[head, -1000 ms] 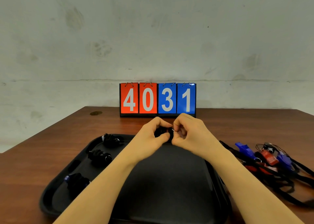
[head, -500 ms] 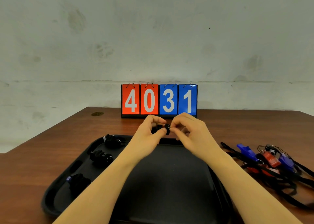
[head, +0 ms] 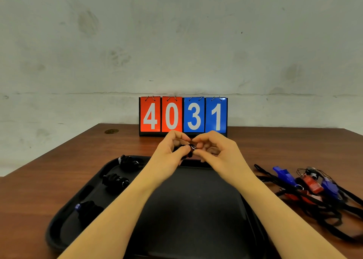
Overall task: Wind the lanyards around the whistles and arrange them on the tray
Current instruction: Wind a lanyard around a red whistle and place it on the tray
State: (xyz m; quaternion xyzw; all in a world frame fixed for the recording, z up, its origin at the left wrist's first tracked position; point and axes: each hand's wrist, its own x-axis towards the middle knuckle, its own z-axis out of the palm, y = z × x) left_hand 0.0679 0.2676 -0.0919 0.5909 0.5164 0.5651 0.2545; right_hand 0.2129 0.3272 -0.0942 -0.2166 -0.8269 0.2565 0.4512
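Above the far edge of the tray, a wrapped whistle, dark with a metal ring showing, pinched between both hands. Left hand curled round its body; right hand nipping the ring end with thumb and forefinger. Inside the tray, along the left side, three wound bundles in a row. On the table to the right, apart from the tray, a tangle of loose whistles, blue and red, on black cords. Behind, a scoreboard reading 4031.
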